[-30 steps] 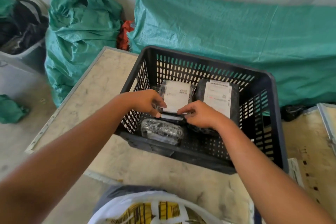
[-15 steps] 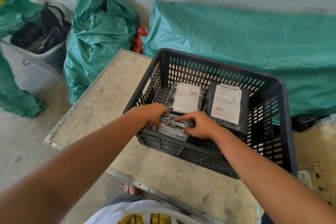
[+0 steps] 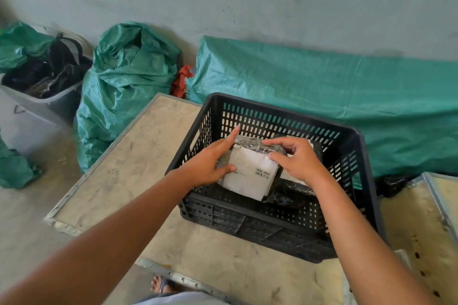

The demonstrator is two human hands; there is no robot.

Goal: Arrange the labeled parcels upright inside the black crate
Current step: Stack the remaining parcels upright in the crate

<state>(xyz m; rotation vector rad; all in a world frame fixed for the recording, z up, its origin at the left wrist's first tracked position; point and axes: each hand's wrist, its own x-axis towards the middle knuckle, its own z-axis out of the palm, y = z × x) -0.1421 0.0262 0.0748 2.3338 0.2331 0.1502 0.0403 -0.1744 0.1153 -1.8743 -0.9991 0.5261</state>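
Note:
A black slotted crate [image 3: 347, 136] stands on a worn table top. Both hands hold one parcel [image 3: 250, 173], wrapped in dark film with a white label facing me, tilted up over the crate's near left part. My left hand [image 3: 210, 163] grips its left edge, index finger stretched along the top. My right hand [image 3: 297, 158] grips its upper right corner. Behind it, a second labeled parcel [image 3: 316, 147] leans against the far wall, mostly hidden. Another dark wrapped parcel [image 3: 295, 189] lies low under my right wrist.
The table top [image 3: 128, 171] has a metal-edged rim on the left and near sides. Green woven sacks [image 3: 124, 86] and a long green-covered heap [image 3: 322, 96] line the wall. A grey bin [image 3: 37, 104] of dark items stands at left. My foot [image 3: 158, 285] shows below.
Both hands have lifted the front parcel from lying low in the crate and turned it so its white label faces me. The view has shifted, with the crate now further right.

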